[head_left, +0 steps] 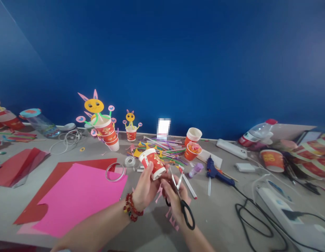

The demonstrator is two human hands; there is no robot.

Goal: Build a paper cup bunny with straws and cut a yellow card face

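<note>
A red and white patterned paper cup (154, 163) lies tilted on its side in the air, and the fingers of my left hand (144, 187) wrap around it. My right hand (175, 201) is closed on a pair of scissors (188, 214) with black handles. Their metal blades point up and away and are spread apart. My right fingertips are close to the cup's lower end; whether they touch it I cannot tell. Beneath my hands lie pink paper scraps (173, 223) with cut edges.
Pink paper (83, 196) and a tape roll (115, 172) lie at left. Rabbit-faced cup figures (106, 129) stand behind. Colourful pipe cleaners (170, 145) spread along the back, beside stacked cups (193, 134). At right are a blue glue gun (217, 173), its cable and a power strip (276, 206).
</note>
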